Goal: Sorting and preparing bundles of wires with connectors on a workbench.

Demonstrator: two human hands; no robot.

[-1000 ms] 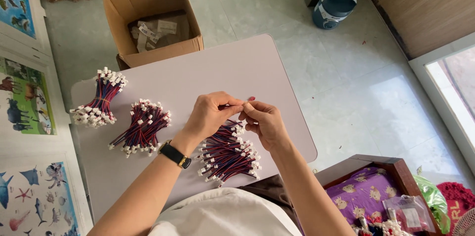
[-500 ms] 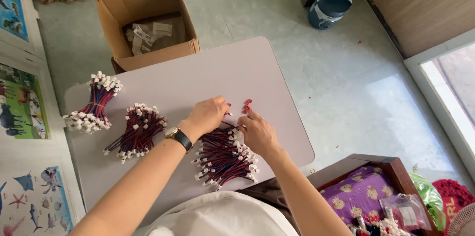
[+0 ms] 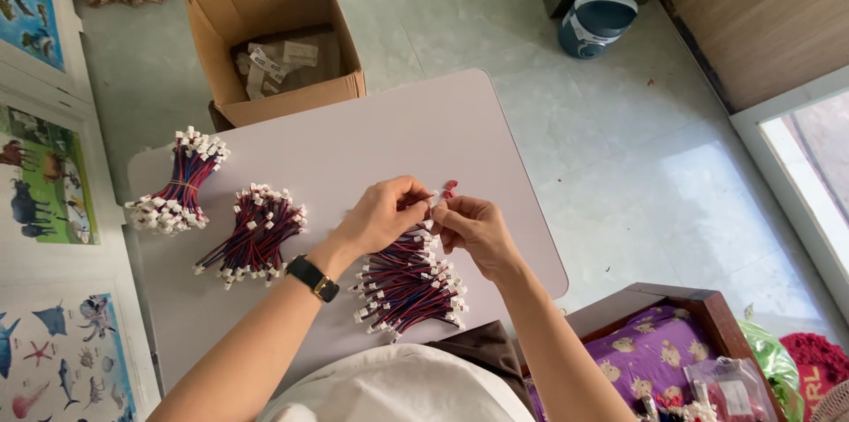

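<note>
Hands regrouped: left hand (image 3: 382,214) and right hand (image 3: 473,229), apart half a second ago, now pinch one wire lead (image 3: 433,201) together, twelve o'clock of loose wire pile (image 3: 409,282); red scrap (image 3: 449,187) at one o'clock.

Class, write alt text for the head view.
Both hands, left hand and right hand, pinch one small wire connector above a loose wire pile on a white table; two tied bundles lie left.

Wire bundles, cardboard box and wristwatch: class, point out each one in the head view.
Far wire bundle (image 3: 177,183), head view: its tied middle.
Near wire bundle (image 3: 409,285), head view: its middle, below the hands.
Cardboard box (image 3: 232,11), head view: left inner wall.
Wristwatch (image 3: 311,278), head view: the black strap on the left wrist.
</note>
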